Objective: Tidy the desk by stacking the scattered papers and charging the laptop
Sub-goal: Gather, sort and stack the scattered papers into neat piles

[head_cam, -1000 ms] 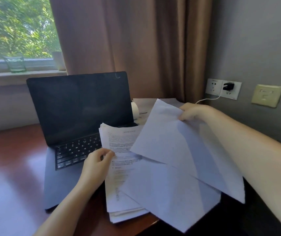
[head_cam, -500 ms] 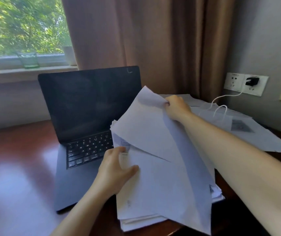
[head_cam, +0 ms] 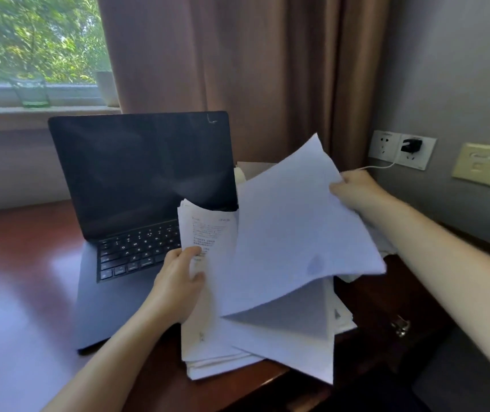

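Note:
A dark laptop (head_cam: 136, 185) stands open with a black screen on the brown desk (head_cam: 9, 307). Right of it lies a stack of white papers (head_cam: 214, 352), its printed top sheet curling up against the laptop. My left hand (head_cam: 178, 283) grips the stack's left edge, thumb on top. My right hand (head_cam: 356, 188) pinches the far edge of a blank white sheet (head_cam: 291, 233) held lifted above the stack. A black charger (head_cam: 411, 144) sits in the wall socket; its white cable (head_cam: 377, 167) runs down behind my right hand.
A brown curtain (head_cam: 252, 69) hangs behind the desk. A green glass (head_cam: 31, 92) and a pale cup (head_cam: 107, 86) stand on the windowsill. A beige wall plate (head_cam: 481, 163) is on the right wall. A drawer with a metal handle (head_cam: 399, 325) sits under the desk's right end.
My right hand has moved right and back with a blank sheet, lifting it higher above the stack. My left hand stays on the stack's left edge. The camera shifted.

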{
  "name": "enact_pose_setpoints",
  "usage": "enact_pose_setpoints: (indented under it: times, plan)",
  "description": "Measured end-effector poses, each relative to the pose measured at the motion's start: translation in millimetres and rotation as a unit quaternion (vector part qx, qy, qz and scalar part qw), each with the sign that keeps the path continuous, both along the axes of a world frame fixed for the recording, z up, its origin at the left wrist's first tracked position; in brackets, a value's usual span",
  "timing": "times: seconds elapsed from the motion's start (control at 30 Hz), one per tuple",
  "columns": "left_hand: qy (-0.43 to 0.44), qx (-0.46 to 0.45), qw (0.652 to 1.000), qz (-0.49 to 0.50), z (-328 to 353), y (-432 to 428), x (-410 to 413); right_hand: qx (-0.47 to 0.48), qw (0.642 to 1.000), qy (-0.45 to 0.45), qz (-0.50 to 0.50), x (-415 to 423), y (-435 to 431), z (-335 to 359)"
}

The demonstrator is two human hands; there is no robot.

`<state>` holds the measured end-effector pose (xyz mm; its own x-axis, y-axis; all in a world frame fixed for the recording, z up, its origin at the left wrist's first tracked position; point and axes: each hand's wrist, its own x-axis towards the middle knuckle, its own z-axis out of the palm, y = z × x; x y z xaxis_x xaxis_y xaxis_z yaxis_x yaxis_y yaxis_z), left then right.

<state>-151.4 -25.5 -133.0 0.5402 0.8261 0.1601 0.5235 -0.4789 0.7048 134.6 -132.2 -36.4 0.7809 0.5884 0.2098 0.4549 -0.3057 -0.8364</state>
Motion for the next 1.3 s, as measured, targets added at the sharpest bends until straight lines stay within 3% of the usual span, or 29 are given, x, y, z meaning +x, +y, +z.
enact_pose_setpoints:
  times: [0.1,0.23,0.37,0.6,0.8,0.9,0.97,1.03,1.1,1.17,1.3]
  plan:
    - [-0.028,-0.007,1.0,0.01,3,4,1,0.038,0.999,0.035,0.006,-25,-25,-34]
    - [-0.07,-0.019,0.997,0.011,6,-1,1,0.07,0.998,0.008,-0.004,-54,-40,-71]
    - [-0.024,0.012,1.0,0.007,1,1,-1,0.094,0.995,-0.015,-0.034,-66,-43,-86]
    - [0.005,0.035,0.999,0.004,0,0,-1,0.03,0.998,-0.045,-0.039,-57,-31,-101]
    - [0.008,0.044,0.999,-0.006,-2,1,-2,-0.012,1.0,-0.018,0.01,-51,-26,-94]
    - [0.01,0.046,0.999,-0.011,-3,1,-3,0.03,0.998,0.054,0.027,-51,-33,-93]
    - [0.011,0.047,0.999,-0.012,-3,2,-3,0.105,0.979,0.163,0.061,-53,-38,-92]
    - [0.012,0.047,0.999,-0.01,-3,1,-3,0.171,0.96,0.217,0.047,-55,-38,-90]
    - [0.014,0.039,0.999,-0.008,-3,0,-4,0.178,0.961,0.211,0.027,-53,-37,-90]
    - [0.013,0.032,0.999,-0.009,-1,-2,-4,0.126,0.974,0.184,0.045,-57,-36,-89]
    - [0.008,0.02,1.0,0.0,1,-3,-3,0.011,0.996,0.048,0.071,-53,-34,-87]
